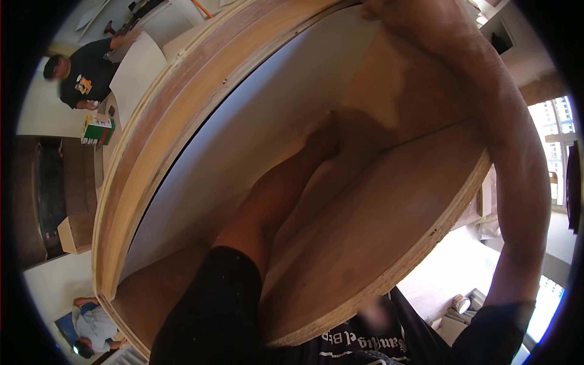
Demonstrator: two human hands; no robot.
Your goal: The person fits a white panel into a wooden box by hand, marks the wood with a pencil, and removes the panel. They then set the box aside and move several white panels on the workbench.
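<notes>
A large open wooden box [365, 207] fills the middle of the head view, tilted, with layered plywood edges and a pale inner panel [243, 146]. From the lower left, my left arm in a black sleeve reaches deep inside it. My left hand [323, 137] is in shadow near the inner far corner, and its fingers are too dark to make out. My right arm curves up around the right side of the box. At the top, my right hand [404, 18] is bent over the box's far end, its fingers partly cut off by the frame.
At the upper left, a person in a black T-shirt [88, 76] stands by a pale board [139, 70] and a green and white box [97, 131]. Another person in grey [94, 325] is at the lower left. Windows [553, 131] are at the right; a small can [460, 303] lies lower right.
</notes>
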